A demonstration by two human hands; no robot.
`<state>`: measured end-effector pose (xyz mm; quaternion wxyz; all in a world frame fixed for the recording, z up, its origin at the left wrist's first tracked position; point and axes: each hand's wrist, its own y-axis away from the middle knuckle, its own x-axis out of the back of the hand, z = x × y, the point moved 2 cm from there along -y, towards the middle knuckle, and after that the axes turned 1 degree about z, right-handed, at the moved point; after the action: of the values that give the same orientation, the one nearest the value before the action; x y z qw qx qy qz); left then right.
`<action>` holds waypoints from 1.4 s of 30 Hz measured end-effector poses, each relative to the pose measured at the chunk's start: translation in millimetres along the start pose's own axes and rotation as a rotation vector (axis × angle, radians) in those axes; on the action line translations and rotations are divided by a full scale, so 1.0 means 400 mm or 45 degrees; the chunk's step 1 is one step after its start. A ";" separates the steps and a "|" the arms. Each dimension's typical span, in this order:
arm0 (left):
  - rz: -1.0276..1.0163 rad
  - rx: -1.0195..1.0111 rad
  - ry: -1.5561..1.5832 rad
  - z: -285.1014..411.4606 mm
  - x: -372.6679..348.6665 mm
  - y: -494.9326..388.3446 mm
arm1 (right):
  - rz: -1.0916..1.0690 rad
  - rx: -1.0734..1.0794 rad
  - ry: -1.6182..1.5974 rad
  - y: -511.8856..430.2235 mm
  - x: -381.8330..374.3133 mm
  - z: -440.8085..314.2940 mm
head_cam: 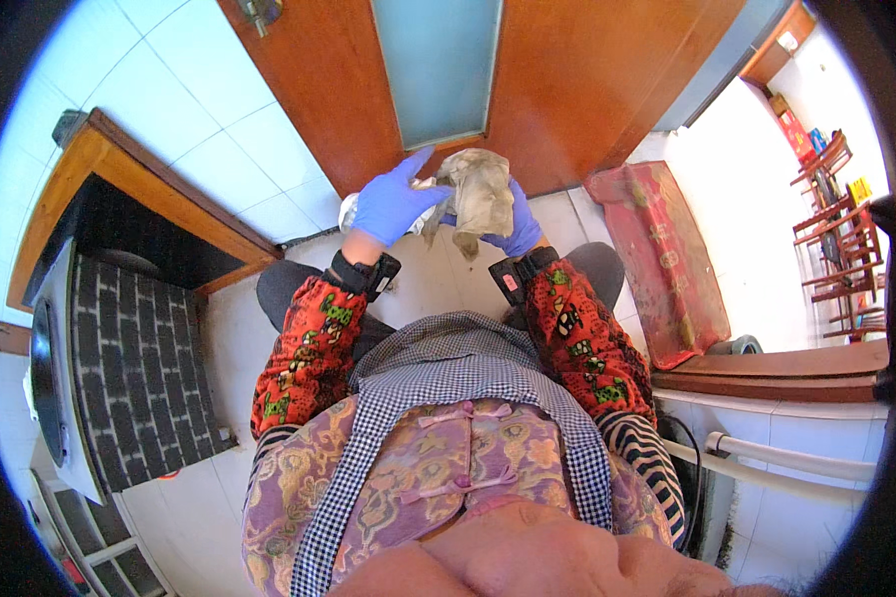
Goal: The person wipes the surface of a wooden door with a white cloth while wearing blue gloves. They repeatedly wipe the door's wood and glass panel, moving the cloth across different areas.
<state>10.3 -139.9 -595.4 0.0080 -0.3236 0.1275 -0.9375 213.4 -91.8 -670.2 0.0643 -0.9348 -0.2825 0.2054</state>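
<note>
Both of my hands wear blue-violet gloves and are raised in front of a brown wooden door [567, 82] with a frosted glass panel [440, 67]. A stained, greyish-beige cloth [478, 198] hangs crumpled between them. Gripping its right side is my right hand [521, 220], with the fingers partly hidden behind the cloth. My left hand [394, 201] is at the cloth's left side, its thumb and fingers spread, and a whiter crumpled piece [349, 213] shows beside and under it. Whether the left hand grips that piece is hard to tell.
A red patterned mat [661, 261] lies on the floor at right, by a doorway with wooden chairs [840, 239] beyond. At left stand a black brick-patterned stove or cabinet [138, 366] and a wood-framed opening [179, 201]. White pipes [791, 459] run at lower right.
</note>
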 end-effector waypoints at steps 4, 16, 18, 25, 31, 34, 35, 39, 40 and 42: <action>-0.206 -0.393 -0.392 -0.065 0.012 -0.061 | -0.037 -0.497 -1.033 0.002 -0.049 -0.013; -0.303 0.615 1.488 -0.202 0.085 -0.044 | 0.178 -0.399 -0.350 -0.029 -0.001 0.028; -0.250 0.590 1.384 -0.199 0.105 -0.034 | 0.273 -0.228 -0.085 -0.045 0.014 0.012; -0.105 0.445 0.962 -0.173 0.174 -0.002 | 0.173 -0.348 -0.552 -0.099 -0.002 -0.027; 0.087 0.150 0.502 -0.179 0.163 0.027 | -0.053 -0.345 -0.083 -0.084 -0.093 -0.030; -0.106 -0.137 -0.066 -0.161 0.079 0.047 | -0.394 -0.098 0.078 -0.059 -0.154 0.019; -0.162 -0.358 -0.324 -0.149 0.048 0.059 | -0.237 -0.626 -0.884 -0.057 -0.173 0.067; -0.301 0.145 0.369 -0.132 0.002 0.103 | -0.111 -0.632 -0.616 -0.025 -0.126 0.154; -0.277 0.160 0.484 -0.127 0.013 0.114 | -0.002 -0.670 -0.545 -0.022 -0.108 0.166; -0.229 0.167 0.687 -0.123 0.054 0.130 | 0.063 -0.597 -0.537 -0.024 -0.078 0.156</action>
<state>-39.9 -180.7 -632.3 -0.0883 -0.0712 0.0349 -0.9929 158.7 -101.0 -713.6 -0.2179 -0.8676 -0.3064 0.3256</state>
